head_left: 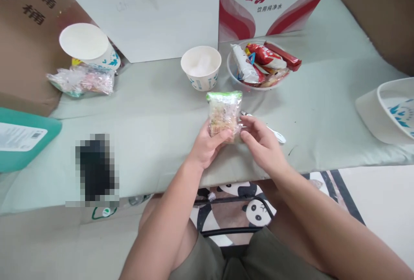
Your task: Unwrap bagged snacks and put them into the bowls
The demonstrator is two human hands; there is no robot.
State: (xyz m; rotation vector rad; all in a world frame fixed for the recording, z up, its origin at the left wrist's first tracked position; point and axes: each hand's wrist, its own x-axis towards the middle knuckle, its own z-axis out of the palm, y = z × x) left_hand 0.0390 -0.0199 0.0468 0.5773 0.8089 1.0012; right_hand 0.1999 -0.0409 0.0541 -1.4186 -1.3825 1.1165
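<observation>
My left hand (pixel 208 144) is closed around the lower part of a clear snack packet (pixel 224 109) with a green top edge. Pale, crumbly-looking food shows through the wrapper; its kind is unclear. Close to the packet's lower right corner is my right hand (pixel 263 144), its thumb and fingers bent but apart, fingertips at the wrapper's edge. Under that hand lies a slim utensil with a white handle (pixel 278 136), mostly hidden. Just beyond the packet stands a white paper bowl (pixel 201 82) with blue leaf print and something whitish inside.
A clear bowl (pixel 230 70) of wrapped snacks stands at the back. Left are another paper bowl (pixel 84 42), crumpled wrappers (pixel 93 80), a green container (pixel 29 142) and a pixelated dark object (pixel 97 168). A white tub (pixel 371 111) sits right. Boxes (pixel 171 12) line the back.
</observation>
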